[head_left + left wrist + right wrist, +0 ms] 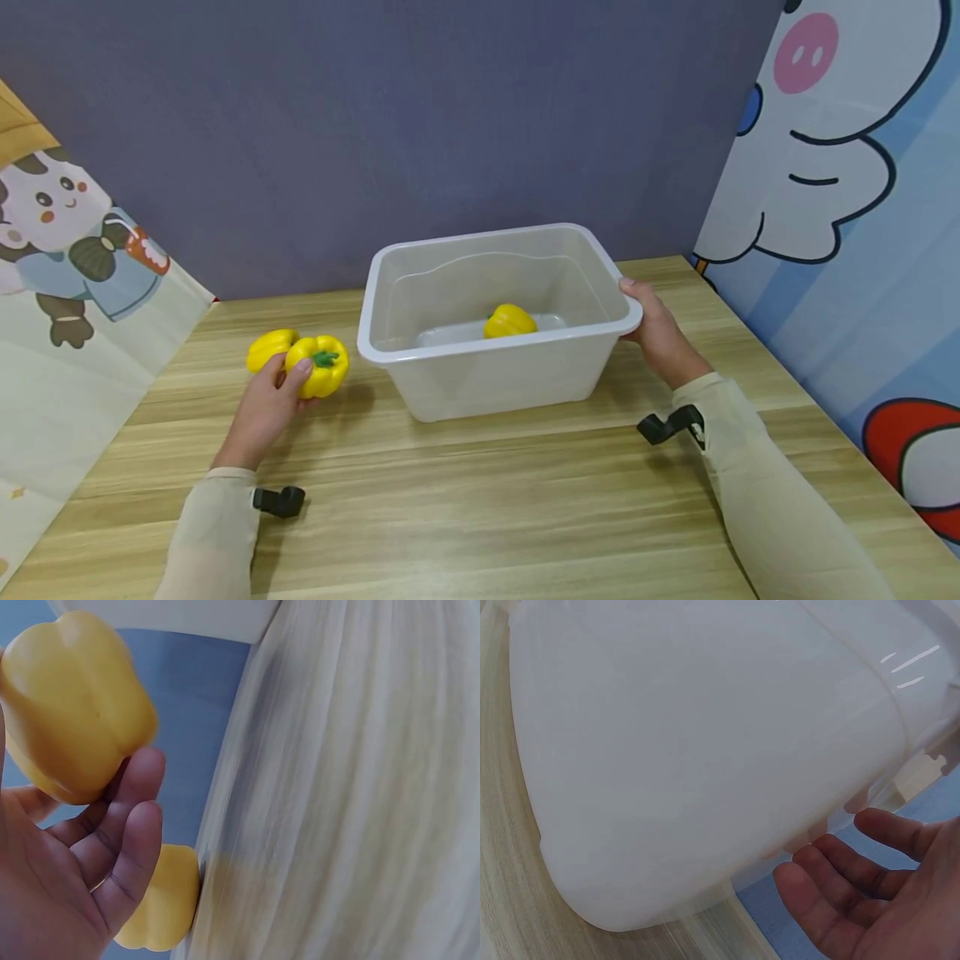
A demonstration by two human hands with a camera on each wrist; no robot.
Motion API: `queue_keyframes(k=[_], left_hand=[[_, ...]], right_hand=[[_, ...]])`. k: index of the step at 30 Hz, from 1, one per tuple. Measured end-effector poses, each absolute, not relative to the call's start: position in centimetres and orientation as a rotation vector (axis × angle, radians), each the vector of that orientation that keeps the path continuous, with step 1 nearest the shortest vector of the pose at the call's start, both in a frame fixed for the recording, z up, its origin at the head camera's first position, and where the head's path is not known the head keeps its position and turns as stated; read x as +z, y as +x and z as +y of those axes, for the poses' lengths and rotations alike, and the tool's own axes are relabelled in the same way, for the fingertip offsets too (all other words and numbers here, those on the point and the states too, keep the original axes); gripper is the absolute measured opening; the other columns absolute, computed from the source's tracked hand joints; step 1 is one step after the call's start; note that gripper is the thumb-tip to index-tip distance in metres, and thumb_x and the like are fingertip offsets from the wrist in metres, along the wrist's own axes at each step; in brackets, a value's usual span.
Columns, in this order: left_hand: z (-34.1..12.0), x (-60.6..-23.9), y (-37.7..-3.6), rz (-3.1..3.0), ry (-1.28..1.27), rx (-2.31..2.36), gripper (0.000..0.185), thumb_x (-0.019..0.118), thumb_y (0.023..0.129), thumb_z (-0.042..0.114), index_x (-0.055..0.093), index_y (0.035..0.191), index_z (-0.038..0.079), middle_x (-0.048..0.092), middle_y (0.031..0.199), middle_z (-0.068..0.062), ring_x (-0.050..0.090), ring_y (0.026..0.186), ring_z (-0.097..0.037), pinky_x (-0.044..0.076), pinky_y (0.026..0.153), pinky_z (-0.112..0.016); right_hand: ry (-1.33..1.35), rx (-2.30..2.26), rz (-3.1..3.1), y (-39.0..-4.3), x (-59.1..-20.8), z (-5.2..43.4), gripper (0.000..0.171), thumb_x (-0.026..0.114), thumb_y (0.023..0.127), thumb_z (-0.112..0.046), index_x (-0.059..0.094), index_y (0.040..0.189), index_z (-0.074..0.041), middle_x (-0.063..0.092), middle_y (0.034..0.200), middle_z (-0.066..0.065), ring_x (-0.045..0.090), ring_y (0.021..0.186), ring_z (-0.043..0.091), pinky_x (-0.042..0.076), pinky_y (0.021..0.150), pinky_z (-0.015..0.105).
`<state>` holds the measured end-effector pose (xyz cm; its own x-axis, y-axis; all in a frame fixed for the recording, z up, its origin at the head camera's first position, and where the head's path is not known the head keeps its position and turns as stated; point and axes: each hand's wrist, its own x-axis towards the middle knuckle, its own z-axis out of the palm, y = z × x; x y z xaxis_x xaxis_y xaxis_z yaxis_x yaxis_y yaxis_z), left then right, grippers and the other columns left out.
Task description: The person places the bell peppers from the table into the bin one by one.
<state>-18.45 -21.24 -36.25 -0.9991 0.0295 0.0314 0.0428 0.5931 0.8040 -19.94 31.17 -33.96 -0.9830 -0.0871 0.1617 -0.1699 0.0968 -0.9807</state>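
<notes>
In the head view my left hand [264, 406] grips a yellow bell pepper [327, 380] with a green stem, thumb on its near side. In the left wrist view that pepper [75, 705] is raised off the wooden table. Just behind it a second yellow bell pepper [270, 346] lies on the table. My right hand [662, 340] holds the right rim of a white plastic bin [480, 379], thumb at the rim. The right wrist view has its fingers [825, 900] against the bin's outer wall. Inside the bin rests a third yellow bell pepper [510, 321].
The bin stands on the wood-grain table [480, 500], close to a dark grey-blue panel [420, 125] at the back. Cartoon-printed sheets flank the table on the left [82, 250] and right [847, 275]. Black wrist mounts [281, 502] sit on both sleeves.
</notes>
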Motion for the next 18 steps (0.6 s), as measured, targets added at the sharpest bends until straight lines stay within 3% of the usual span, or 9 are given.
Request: queue_keyframes(k=[18], left_hand=[[-21.38,-36.78,-18.47,-2.690,-0.209,-1.409,0.053,0.040,0.109,0.040,0.041,0.143,-0.001,0.059,0.101,-0.016,0.065,0.079,-0.023,0.055,0.071,-0.026]], right_hand=[[0.269,2.049,-2.288,-19.67,-33.77,31.23,0.060,0.031,0.104,-0.055,0.053,0.132,-0.007,0.058,0.115,0.006,0.053,0.101,0.019,0.043,0.085,0.039]])
